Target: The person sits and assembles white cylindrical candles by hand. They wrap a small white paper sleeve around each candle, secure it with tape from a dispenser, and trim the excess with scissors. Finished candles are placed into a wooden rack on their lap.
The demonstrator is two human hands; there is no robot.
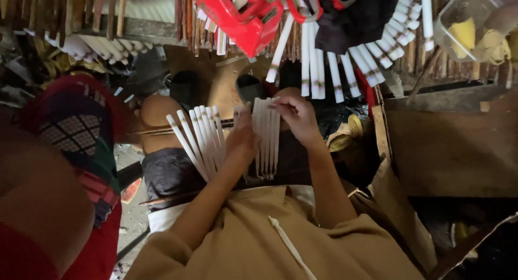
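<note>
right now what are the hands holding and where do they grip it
Both hands hold a flat row of thin white sticks. The right hand pinches its top edge; the left hand grips its left side. A second fan of white sticks spreads beside the left hand.

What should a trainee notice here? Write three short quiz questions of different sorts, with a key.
1. True or false: the right hand pinches the top of a flat row of white sticks.
2. Which thing lies at the top centre of the view? A. a red plastic tool B. a blue bucket C. a green bottle
3. Fill in: the left hand lies between the flat row and a ______ bunch of white sticks.

Key: 1 true; 2 A; 3 fanned.
</note>
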